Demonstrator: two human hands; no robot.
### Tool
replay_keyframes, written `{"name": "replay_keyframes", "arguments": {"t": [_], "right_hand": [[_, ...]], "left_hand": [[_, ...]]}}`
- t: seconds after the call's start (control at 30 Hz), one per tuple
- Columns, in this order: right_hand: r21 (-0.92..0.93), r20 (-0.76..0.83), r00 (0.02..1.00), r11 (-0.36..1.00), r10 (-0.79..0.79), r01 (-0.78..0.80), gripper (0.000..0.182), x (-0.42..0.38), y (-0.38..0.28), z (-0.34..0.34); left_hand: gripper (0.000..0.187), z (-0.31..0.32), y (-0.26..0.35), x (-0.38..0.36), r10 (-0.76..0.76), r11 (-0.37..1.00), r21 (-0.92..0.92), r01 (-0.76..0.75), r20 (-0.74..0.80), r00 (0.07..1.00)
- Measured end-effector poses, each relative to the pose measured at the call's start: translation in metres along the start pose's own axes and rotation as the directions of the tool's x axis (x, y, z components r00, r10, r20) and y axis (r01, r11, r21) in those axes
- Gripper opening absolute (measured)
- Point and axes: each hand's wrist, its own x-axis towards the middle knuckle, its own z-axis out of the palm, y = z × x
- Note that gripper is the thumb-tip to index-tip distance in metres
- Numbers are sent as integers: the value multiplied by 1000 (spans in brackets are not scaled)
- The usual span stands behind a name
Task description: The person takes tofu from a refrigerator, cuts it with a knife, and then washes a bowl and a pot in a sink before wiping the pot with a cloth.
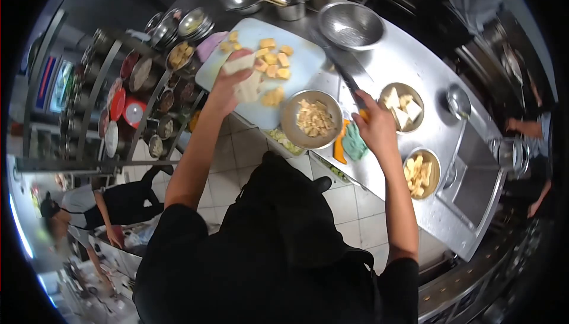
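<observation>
My left hand (224,91) is closed around a pale folded cloth (248,87) above the left part of the white cutting board (308,57). Yellow chunks (271,58) lie on the board beside it, with a small pale pile (272,97) nearer me. In my right hand (378,123) is a knife (341,66), its long dark blade pointing up and left past the board's edge. Below that hand are a green cloth (354,143) and a flat orange piece (339,145). A metal bowl (288,128) of chopped pale pieces stands between my hands.
To the right are a bowl of white wedges (408,110), a bowl of yellow sticks (418,176), a ladle (457,100) and a sink (474,193). A wide steel bowl (351,26) sits behind. Shelves of containers rise at left. Other people stand at left and right.
</observation>
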Motion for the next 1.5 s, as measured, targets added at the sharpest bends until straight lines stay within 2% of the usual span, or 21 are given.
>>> {"name": "replay_keyframes", "arguments": {"t": [0.23, 0.57, 0.67, 0.7, 0.73, 0.77, 0.8, 0.83, 0.87, 0.9, 0.93, 0.97, 1.0, 1.03, 1.07, 1.1, 1.13, 1.2, 1.27, 1.4, 1.5], "right_hand": [[-207, 36, 961, 939, -273, 275, 45, 165, -7, 144], [-297, 215, 945, 906, -245, 302, 43, 238, -1, 201], [-510, 324, 876, 713, -358, 480, 30, 245, 13, 208], [-544, 322, 915, 744, -243, 389, 33, 241, 6, 206], [-532, 233, 863, 684, -449, 500, 33, 239, 22, 205], [-639, 266, 753, 474, -602, 605, 34, 253, 46, 205], [-669, 252, 789, 488, -560, 561, 32, 259, 16, 213], [-361, 129, 978, 926, 164, -108, 30, 301, 8, 222], [-647, 89, 830, 602, -551, 469, 28, 282, -66, 236], [-565, 214, 719, 516, -661, 643, 29, 242, -204, 255], [-196, 217, 674, 645, -706, 739, 29, 262, -193, 303], [-256, 335, 783, 749, -524, 611, 21, 207, -287, 349], [247, 538, 772, 939, -339, 240, 19, 185, -324, 409], [542, 749, 462, 841, -475, -13, 20, 156, -365, 456], [517, 847, 252, 833, -467, -196, 17, 121, -401, 520], [471, 843, 96, 813, -529, 342, 17, 92, -438, 569], [505, 816, -120, 595, -566, 625, 26, 53, -507, 604], [697, 637, -323, 343, -700, 630, 30, -20, -572, 692], [736, 672, -338, 544, -659, 402, 28, -84, -636, 756], [686, 727, -513, 514, -457, 515, 25, -168, -727, 872], [591, 792, -408, 406, -454, 697, 23, -193, -783, 919]], "left_hand": [[48, -154, 4, -150, -3, 996, -79, -33, -416, 909], [52, -314, -17, -360, -80, 970, -210, -125, -756, 649], [54, -338, -18, -402, -56, 972, -163, -168, -858, 511], [55, -347, -27, -416, -100, 958, -209, -198, -887, 451], [56, -354, -33, -435, -132, 940, -235, -249, -920, 369], [59, -362, -27, -445, -200, 942, -278, -190, -915, 349], [58, -367, -17, -445, -164, 927, -271, -260, -915, 368], [58, -378, -22, -453, -133, 904, -273, -329, -911, 389], [57, -390, -19, -459, -141, 887, -299, -351, -900, 412], [55, -397, -11, -460, -143, 861, -313, -401, -905, 400], [52, -410, -16, -463, -171, 847, -334, -413, -907, 384], [50, -419, -17, -465, -186, 843, -343, -414, -909, 373], [50, -430, -22, -470, -148, 826, -332, -456, -908, 393], [50, -439, -25, -475, -143, 844, -310, -438, -916, 374], [49, -450, -23, -479, -140, 858, -292, -423, -925, 355], [49, -458, -22, -476, -110, 848, -255, -465, -943, 315], [50, -470, -16, -482, -95, 854, -232, -465, -950, 297], [50, -483, 2, -498, -85, 869, -185, -458, -969, 230], [50, -496, 29, -513, -30, 869, -127, -479, -978, 206], [50, -532, 56, -549, 29, 836, -4, -549, -998, 51], [51, -565, 75, -579, 129, 828, 113, -549, -992, -10]]}}
